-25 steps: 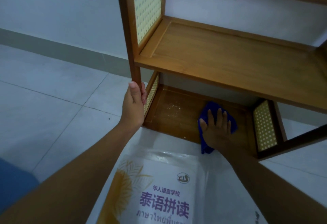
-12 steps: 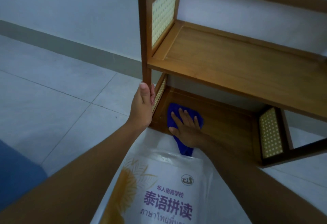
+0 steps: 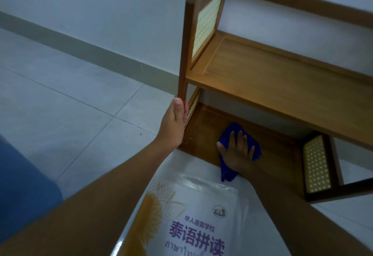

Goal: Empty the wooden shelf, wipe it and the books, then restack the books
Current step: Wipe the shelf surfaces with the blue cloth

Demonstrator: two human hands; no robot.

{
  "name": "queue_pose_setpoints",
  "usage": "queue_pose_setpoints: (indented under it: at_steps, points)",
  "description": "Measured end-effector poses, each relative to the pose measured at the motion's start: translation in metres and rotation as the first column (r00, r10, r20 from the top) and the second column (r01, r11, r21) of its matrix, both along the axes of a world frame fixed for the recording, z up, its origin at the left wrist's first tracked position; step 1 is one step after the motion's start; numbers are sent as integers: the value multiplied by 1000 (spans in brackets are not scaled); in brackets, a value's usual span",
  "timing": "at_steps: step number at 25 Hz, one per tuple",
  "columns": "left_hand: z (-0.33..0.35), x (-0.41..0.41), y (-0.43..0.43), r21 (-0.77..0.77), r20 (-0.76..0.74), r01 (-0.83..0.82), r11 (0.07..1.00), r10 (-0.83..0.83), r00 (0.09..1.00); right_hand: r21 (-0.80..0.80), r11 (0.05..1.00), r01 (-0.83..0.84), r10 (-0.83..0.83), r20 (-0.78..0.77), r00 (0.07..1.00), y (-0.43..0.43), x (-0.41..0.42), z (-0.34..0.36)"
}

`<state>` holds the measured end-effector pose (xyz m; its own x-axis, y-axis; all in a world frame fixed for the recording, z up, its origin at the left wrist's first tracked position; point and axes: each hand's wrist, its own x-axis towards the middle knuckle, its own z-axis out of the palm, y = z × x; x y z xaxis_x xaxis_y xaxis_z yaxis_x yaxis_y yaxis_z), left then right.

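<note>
Wooden shelf is honey-brown, with woven-cane side panels.

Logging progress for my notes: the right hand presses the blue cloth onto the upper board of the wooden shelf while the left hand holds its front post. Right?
Not quite. The head view shows the right hand pressing the blue cloth onto the bottom board, not the upper board; the left hand does hold the front post.

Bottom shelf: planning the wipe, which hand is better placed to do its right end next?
Right. The right hand lies flat on the blue cloth on the bottom shelf; the left hand grips the front post, likely steadying it.
</note>
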<state>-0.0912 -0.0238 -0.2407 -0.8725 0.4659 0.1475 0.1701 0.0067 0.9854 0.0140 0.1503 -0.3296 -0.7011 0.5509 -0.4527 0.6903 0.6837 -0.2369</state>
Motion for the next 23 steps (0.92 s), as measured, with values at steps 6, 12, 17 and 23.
queue_pose_setpoints:
  at_steps: [6,12,17,23]
  points:
    - [-2,-1,-1,2,-10,19,1000,-19,1000,83,989,-123,130,-75,989,-2,-60,1]
    - [-2,0,-1,-10,-48,4,1000,-4,999,-50,960,-275,268,-112,957,-16,-86,7]
    - [-3,0,0,0,-23,-9,1000,9,1000,-91,934,-346,322,-206,924,-34,-55,11]
    - [-3,-2,0,26,12,19,999,-19,1000,-178,917,-356,288,-320,903,-52,-31,20]
